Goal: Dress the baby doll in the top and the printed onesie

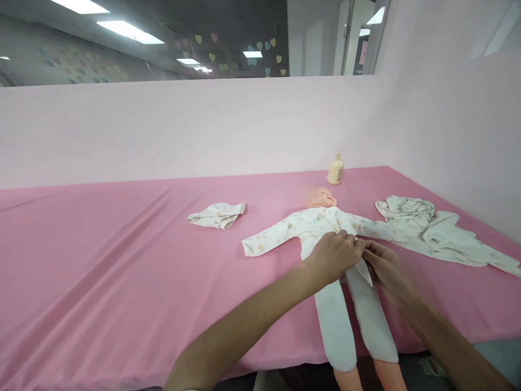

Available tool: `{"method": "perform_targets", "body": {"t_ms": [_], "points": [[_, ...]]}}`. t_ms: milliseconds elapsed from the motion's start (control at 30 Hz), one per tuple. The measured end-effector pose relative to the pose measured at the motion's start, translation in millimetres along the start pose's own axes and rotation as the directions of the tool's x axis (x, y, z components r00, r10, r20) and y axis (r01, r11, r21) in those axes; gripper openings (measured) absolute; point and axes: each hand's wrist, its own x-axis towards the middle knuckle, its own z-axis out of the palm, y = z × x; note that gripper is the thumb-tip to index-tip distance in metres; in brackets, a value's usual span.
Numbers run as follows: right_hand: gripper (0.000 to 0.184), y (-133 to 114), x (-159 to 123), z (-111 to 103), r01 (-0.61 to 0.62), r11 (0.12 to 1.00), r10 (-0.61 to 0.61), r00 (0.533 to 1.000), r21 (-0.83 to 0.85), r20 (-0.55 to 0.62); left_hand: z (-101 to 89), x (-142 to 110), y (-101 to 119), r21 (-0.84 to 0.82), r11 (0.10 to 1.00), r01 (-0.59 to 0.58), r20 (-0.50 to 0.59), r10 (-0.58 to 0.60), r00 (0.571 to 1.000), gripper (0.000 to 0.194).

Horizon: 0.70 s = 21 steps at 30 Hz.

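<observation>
A baby doll (321, 199) lies on its back on the pink table cover (122, 250), dressed in a white printed top (285, 228) with sleeves spread out and white pants (337, 326). Its bare feet hang past the front edge. My left hand (334, 256) rests on the doll's belly, fingers curled and pinching the hem of the top. My right hand (386, 271) meets it from the right, fingers closed on the same fabric at the waist.
A small cream bottle (335, 169) stands behind the doll's head near the pink back wall. A crumpled white garment (217, 215) lies to the left. More white baby clothes (435, 231) lie to the right, near the side wall.
</observation>
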Motion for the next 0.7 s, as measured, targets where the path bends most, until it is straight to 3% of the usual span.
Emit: {"method": "perform_targets", "body": {"t_ms": [233, 700], "points": [[0.034, -1.3, -1.9, 1.7, 0.033, 0.997, -0.032, 0.999, -0.069, 0.016, -1.7, 0.0, 0.1, -0.049, 0.998, 0.040, 0.002, -0.040, 0.999, 0.025], [0.033, 3.8, -5.4, -2.2, 0.037, 0.998, -0.042, 0.994, 0.049, 0.105, 1.9, 0.8, 3.4, -0.074, 0.996, 0.046, -0.034, -0.048, 0.998, 0.024]]}}
